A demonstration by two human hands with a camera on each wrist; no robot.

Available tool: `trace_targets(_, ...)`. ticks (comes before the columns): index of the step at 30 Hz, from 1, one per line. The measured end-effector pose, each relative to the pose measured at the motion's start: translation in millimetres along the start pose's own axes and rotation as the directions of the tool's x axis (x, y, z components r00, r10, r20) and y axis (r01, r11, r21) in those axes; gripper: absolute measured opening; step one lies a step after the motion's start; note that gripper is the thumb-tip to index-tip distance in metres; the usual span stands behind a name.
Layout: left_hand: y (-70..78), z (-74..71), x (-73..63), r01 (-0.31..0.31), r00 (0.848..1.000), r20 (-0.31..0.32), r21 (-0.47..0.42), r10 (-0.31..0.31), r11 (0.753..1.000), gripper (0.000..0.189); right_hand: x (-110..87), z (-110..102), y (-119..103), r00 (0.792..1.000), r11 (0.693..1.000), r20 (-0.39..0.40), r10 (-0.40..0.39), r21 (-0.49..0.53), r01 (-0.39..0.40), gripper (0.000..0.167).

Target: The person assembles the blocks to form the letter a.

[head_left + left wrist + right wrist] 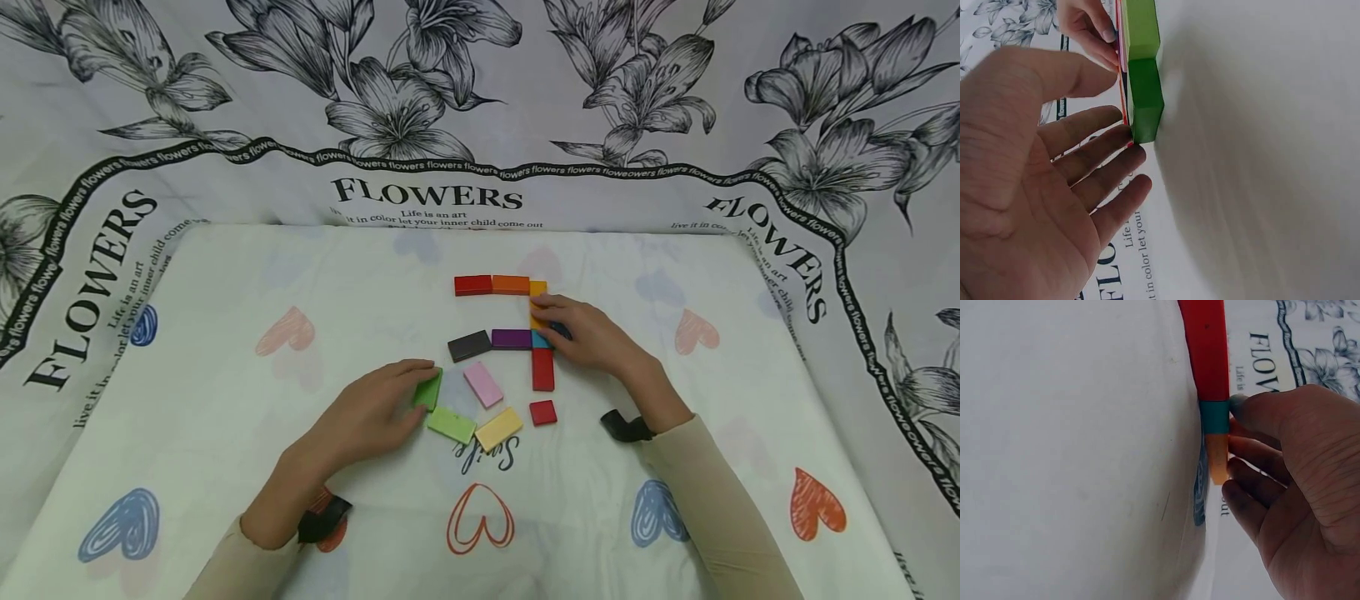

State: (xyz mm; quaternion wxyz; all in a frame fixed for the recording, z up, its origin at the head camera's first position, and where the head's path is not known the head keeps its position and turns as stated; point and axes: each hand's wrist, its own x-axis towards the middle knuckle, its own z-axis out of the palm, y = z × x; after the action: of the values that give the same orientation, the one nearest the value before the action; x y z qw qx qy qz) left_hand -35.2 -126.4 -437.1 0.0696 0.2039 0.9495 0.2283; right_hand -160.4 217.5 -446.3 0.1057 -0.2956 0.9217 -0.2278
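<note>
My left hand (371, 408) is at a dark green block (428, 389), its fingers fairly straight and spread. In the left wrist view the fingertips lie right at one end of the green block (1146, 100), and the thumb stands apart from the fingers. A light green block (451, 425) touches the dark green one. My right hand (592, 333) rests with its fingertips at a yellow-orange block (537, 315). Its thumb touches a teal block (1214, 417), between the orange-looking block (1217, 456) and a long red one (1209, 350).
Red (472, 286) and orange (511, 285) blocks lead to the yellow-orange one. Purple (512, 339) and black (468, 346) blocks extend left from the teal. Pink (483, 384), pale yellow (498, 429) and small red (543, 412) blocks lie nearby on the printed cloth (240, 433).
</note>
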Motion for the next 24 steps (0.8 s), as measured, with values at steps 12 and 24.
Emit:
trace_targets(12,-8.5,-3.5,5.0,-0.028,0.998,0.048,0.019,0.027,0.999,0.060,0.8,0,-1,1.000,1.000,0.002,-0.002,0.005,0.002,0.047)
trace_targets(24,-11.9,-2.0,17.0,-0.039,0.999,-0.021,0.021,0.039,0.999,0.062,-0.1,-1,1,1.000,1.000,-0.005,-0.011,0.016,0.011,0.046)
